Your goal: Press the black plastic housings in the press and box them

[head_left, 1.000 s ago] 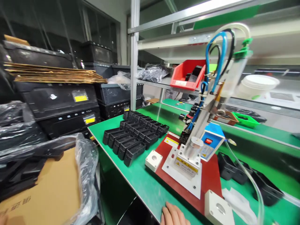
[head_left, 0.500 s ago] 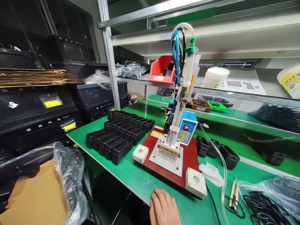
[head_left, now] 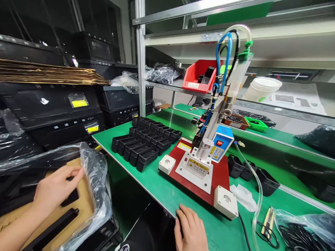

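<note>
Head view: far L, stacked black crates (head_left: pixel 52 104) w/ yellow labels, contents hidden, cardboard sheets (head_left: pixel 47 73) on top. Below them, an open bin lined w/ a clear bag (head_left: pixel 101 181) has a cardboard piece (head_left: pixel 85 205) inside, black parts (head_left: pixel 56 225) lying on it & more dark ones farther L. The L hand (head_left: pixel 53 188) is over it, thumb & forefinger tips close together; can't tell if anything's clamped btwn them.

Next, black trays (head_left: pixel 145 157) stand upright in close rows on the green bench (head_left: pixel 157 190), insides facing up, no contents I can make out. Prob. partway: a good no. set out, parts left in the bin; can't tell whether the trays are finished, or the qty left.

The R hand (head_left: pixel 192 226) rests at the bench's near edge, fingers loosely together, nothing gripped. Above, a red bin (head_left: pixel 195 82) holds black pieces. Past the press (head_left: pixel 205 148), more black housings (head_left: pixel 267 183) sit on the bench; behind, a brown tray (head_left: pixel 242 126) & green tray (head_left: pixel 258 128) hold small dark bits. Far R, a clear plastic bag (head_left: pixel 314 219) has thin black loops.
</note>
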Motion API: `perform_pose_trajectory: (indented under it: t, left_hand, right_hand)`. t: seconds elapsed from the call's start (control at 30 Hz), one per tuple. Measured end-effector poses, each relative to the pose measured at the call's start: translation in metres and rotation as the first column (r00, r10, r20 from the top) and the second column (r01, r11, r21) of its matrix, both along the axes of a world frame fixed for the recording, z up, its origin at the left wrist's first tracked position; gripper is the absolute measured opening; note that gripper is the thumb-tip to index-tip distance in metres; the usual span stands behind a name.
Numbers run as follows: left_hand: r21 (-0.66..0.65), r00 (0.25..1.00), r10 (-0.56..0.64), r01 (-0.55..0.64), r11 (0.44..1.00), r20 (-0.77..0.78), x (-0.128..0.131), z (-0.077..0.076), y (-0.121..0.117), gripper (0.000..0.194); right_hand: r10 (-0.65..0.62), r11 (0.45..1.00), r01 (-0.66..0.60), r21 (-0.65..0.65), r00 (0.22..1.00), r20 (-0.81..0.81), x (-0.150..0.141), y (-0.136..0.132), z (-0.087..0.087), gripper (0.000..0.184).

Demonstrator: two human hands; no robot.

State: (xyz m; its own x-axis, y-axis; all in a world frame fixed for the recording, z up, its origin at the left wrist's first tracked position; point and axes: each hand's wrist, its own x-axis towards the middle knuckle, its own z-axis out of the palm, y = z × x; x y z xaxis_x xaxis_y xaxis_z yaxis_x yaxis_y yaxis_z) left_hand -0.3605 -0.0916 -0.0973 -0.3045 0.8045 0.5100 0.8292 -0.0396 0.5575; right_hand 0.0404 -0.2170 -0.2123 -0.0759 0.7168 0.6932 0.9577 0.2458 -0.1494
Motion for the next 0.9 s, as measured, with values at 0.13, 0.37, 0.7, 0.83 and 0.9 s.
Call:
perform_pose_trajectory:
  t: [0.13,0.37,0.7,0.83,0.9]
  left_hand:
    - [0.19,0.9,-0.13,0.053,0.98,0.417,0.06,0.056,-0.008,0.022]
    - [0.221,0.072,-0.281,0.448,0.866,0.957,0.188,0.071,-0.014,0.047]
    - [0.241,0.072,-0.598,0.872,0.427,0.799,0.25,0.046,-0.034,0.027]
    - [0.173,0.139,-0.773,0.936,0.307,0.619,0.255,0.038,-0.031,0.03]
    - [0.15,0.15,-0.792,0.945,0.291,0.591,0.259,0.035,-0.028,0.031]
  right_hand:
    - [0.069,0.993,-0.085,-0.078,0.979,-0.189,-0.008,0.003,0.025,0.024]
    - [0.214,0.972,-0.234,-0.005,0.896,-0.389,-0.045,-0.001,0.09,0.072]
    - [0.003,0.977,-0.193,-0.095,0.452,-0.892,-0.017,-0.004,0.106,0.029]
    - [-0.048,0.973,-0.2,-0.115,0.314,-0.948,-0.002,0.0,0.114,0.035]
    - [-0.043,0.975,-0.195,-0.105,0.299,-0.953,0.007,0.001,0.117,0.053]
